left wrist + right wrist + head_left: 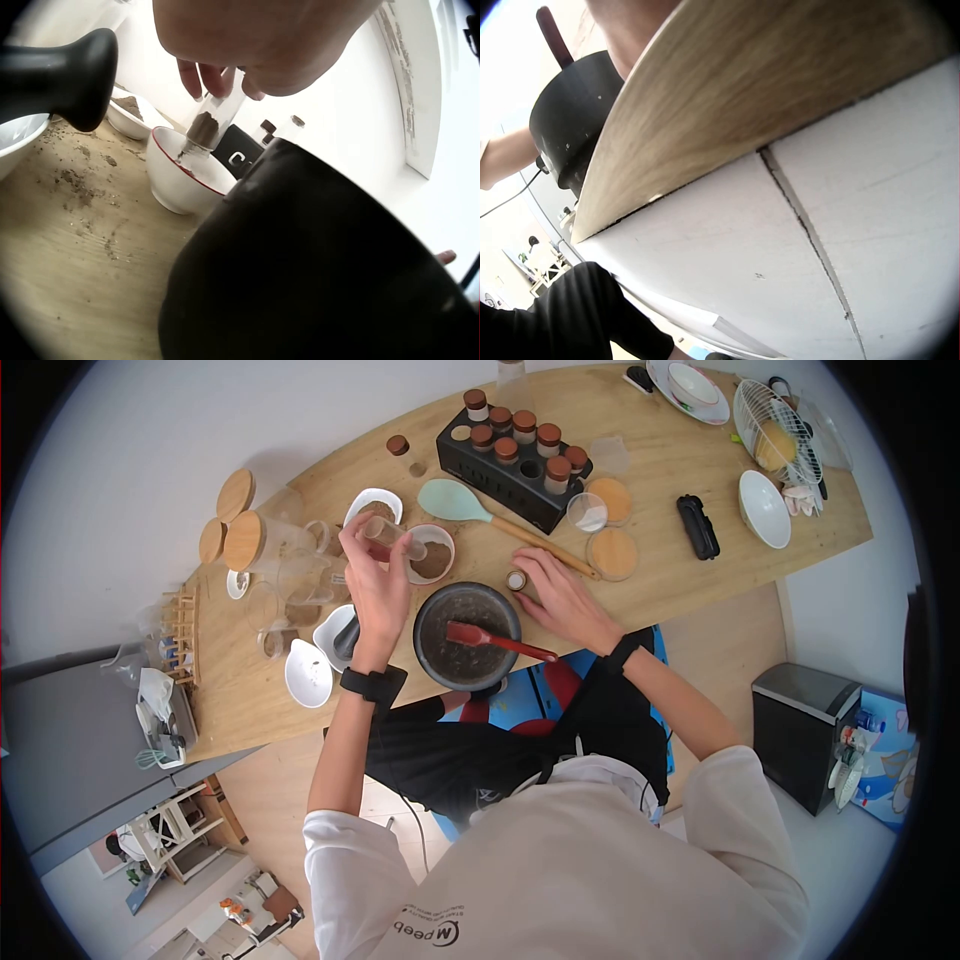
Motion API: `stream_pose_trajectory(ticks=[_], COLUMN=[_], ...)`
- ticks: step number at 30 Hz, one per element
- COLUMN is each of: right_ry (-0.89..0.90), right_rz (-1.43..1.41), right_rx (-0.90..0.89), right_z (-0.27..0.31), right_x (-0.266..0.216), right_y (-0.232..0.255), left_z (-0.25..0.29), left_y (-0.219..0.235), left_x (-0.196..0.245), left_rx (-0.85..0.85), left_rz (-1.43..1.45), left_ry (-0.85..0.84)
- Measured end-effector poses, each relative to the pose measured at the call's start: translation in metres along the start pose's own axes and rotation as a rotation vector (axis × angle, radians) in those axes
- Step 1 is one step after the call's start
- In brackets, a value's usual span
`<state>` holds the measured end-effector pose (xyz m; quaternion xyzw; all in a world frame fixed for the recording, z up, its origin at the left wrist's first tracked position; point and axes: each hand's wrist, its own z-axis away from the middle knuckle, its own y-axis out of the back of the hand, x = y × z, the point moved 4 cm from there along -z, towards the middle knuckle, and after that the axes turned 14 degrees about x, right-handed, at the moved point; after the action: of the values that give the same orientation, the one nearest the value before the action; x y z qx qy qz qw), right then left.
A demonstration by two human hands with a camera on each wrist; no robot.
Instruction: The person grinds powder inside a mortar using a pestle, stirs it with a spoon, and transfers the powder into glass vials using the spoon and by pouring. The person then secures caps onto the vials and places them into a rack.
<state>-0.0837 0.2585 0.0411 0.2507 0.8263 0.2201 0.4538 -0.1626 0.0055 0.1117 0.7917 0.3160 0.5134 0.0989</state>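
My left hand [382, 595] holds a small glass spice jar [205, 129] by its upper part, tilted mouth down. Brown powder sits inside the jar near its neck, and the mouth is over a white bowl with a red rim [171, 178]. More brown powder lies in that bowl. My right hand [570, 603] rests on the table with thumb and fingers spread around a small round cap [516, 580]. Between the hands and my body stands a dark pot [425, 658], with a red spatula [490, 637] lying across it.
Behind the bowl, a black rack [500, 478] holds several brown-capped jars. A mint spatula [452, 501] lies before it. A white dish of powder [392, 498], white bowls [308, 678] and glass jugs [290, 565] stand left. Wooden lids [612, 553] lie right.
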Motion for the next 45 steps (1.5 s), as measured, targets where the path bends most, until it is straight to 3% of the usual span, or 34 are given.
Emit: stream_pose_trajectory(ticks=[2, 4, 23, 25, 30, 32, 37, 39, 45], right_ry=[-0.023, 0.006, -0.027, -0.010, -0.024, -0.010, 0.011, 0.006, -0.009], right_rz=[0.009, 0.016, 0.010, 0.023, 0.022, -0.005, 0.008, 0.012, 0.006], right_rx=[-0.014, 0.013, 0.001, 0.011, -0.011, -0.002, 0.008, 0.013, -0.001], right_z=[0.001, -0.003, 0.004, -0.005, 0.013, 0.003, 0.007, 0.001, 0.002], right_x=[-0.001, 0.004, 0.003, 0.010, -0.003, 0.003, -0.002, 0.000, -0.003], right_y=[0.001, 0.000, -0.004, -0.002, -0.004, -0.004, -0.004, -0.002, -0.001], left_z=[0.002, 0.001, 0.003, -0.003, 0.005, -0.002, 0.006, 0.001, 0.001], left_y=[0.000, 0.000, 0.001, -0.003, 0.001, -0.004, 0.002, 0.001, 0.003], left_x=[-0.002, 0.000, -0.002, 0.002, -0.001, 0.002, -0.007, -0.004, -0.005], left_rx=[-0.003, 0.082, 0.041, 0.079, 0.037, 0.122, 0.085, 0.098, 0.115], left_rz=[-0.048, 0.041, -0.138, -0.096, -0.130, 0.011, -0.054, -0.068, -0.070], left_ry=[0.043, -0.052, 0.012, -0.040, 0.017, -0.058, 0.048, -0.010, 0.056])
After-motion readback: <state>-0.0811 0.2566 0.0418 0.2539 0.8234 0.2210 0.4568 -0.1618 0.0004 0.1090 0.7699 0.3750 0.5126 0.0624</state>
